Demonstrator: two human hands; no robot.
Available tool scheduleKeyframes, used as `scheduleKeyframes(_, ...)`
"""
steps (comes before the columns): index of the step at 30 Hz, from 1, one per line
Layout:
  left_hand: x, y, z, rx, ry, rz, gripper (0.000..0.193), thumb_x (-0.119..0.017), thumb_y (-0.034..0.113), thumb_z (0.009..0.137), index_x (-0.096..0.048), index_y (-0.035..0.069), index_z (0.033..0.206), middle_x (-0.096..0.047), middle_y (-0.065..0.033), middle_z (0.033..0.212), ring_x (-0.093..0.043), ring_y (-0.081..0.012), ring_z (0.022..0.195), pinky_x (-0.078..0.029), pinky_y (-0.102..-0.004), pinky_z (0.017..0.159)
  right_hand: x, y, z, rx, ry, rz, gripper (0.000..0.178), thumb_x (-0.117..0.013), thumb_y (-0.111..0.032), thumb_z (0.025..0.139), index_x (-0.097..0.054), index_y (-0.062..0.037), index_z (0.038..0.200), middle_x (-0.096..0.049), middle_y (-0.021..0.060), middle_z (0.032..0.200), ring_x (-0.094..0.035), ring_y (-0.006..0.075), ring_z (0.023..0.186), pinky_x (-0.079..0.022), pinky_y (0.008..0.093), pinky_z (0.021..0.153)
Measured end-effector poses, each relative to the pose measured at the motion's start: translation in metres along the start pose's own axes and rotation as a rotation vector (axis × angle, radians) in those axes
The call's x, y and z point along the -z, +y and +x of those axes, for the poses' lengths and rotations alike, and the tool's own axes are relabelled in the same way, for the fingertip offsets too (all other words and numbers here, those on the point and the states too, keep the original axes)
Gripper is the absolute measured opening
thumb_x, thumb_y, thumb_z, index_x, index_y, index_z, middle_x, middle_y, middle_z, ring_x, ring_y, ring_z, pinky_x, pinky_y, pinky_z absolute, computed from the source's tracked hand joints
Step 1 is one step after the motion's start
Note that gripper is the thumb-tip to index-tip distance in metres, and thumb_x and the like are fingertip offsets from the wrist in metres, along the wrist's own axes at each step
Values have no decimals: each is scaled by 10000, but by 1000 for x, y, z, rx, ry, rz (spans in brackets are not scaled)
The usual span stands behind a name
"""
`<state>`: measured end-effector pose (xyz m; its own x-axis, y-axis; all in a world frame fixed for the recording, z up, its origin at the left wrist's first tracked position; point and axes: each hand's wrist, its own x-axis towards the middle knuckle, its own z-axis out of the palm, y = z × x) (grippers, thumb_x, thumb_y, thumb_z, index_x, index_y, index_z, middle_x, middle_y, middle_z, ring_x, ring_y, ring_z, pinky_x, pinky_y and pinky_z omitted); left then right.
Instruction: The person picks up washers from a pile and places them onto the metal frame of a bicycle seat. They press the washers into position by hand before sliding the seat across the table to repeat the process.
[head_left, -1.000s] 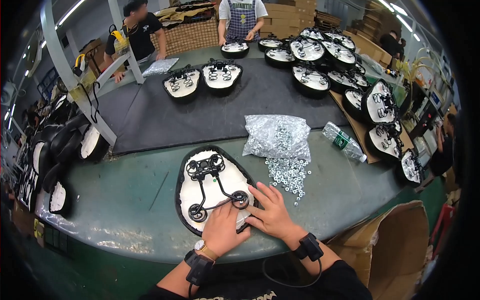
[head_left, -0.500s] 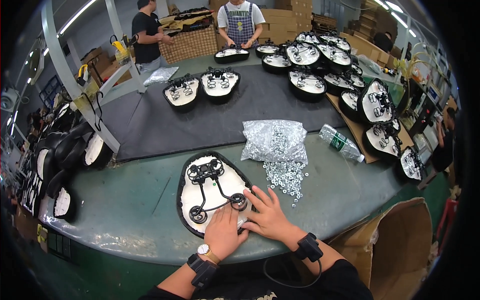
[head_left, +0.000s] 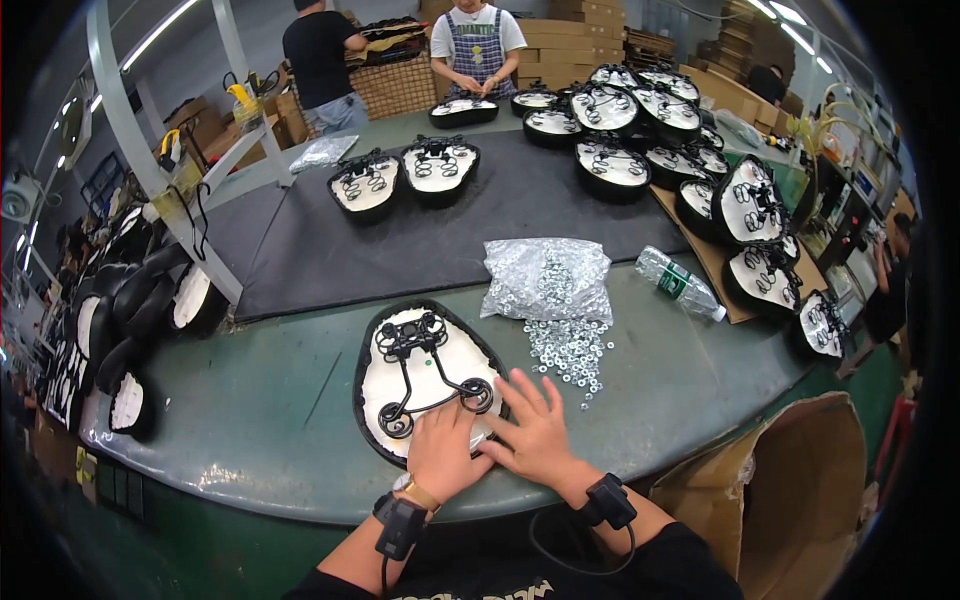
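Observation:
An upside-down bicycle saddle [head_left: 430, 376] lies at the near middle of the table, its white underside up and its black cover round the rim. Fixed to it is a black wire frame [head_left: 409, 372] with a clamp block at the far end and two coil springs at the near end. My left hand [head_left: 446, 452] rests on the wide near end between the springs, fingers stretched out and their tips partly hidden by the frame. My right hand [head_left: 533, 436] is at the saddle's near right edge beside the right spring, fingers spread.
A clear bag of nuts [head_left: 548, 281] spills a pile of nuts [head_left: 568, 352] beyond my right hand. A plastic bottle [head_left: 680, 283] lies to its right. More saddles [head_left: 610, 165] crowd the far right. An open cardboard box [head_left: 765, 490] stands below the right table edge. Two people stand behind.
Both hands stay at the saddle's near end; my right hand has shifted slightly. At the back left, the person in black has turned and moved right.

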<state>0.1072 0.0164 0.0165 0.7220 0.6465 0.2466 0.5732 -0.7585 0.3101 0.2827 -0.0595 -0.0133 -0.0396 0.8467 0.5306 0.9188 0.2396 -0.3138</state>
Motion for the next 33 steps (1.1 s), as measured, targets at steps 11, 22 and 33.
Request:
scheduleKeyframes(11,-4,-4,-7,11,46,-216,733,-804,277,751,-558,48,1403,-571,-224,1387,-536,-407,1293,-447,-469,1105,-6,4,4,6,-98,-49,613,-695,-580,879,-683,-200,1360,-385,152,1626,-248,335,1555,-166,737,1147)
scheduleKeyframes(22,-2,-3,-1,51,-17,-122,737,-780,314,776,-567,72,1438,-531,-239,1419,-500,-431,1299,-395,-504,1109,-8,1,3,-33,19,-72,570,-747,-532,835,-737,-114,1223,-416,175,1604,-293,348,1541,-140,730,1163)
scheduleKeyframes(33,6,-5,1,40,-35,-177,676,-774,273,767,-567,26,1361,-533,-235,1413,-493,-423,1314,-400,-480,1120,-11,-10,-1,-5,-107,32,499,-718,-499,880,-734,-135,1221,-419,177,1599,-287,357,1539,-157,718,1161)
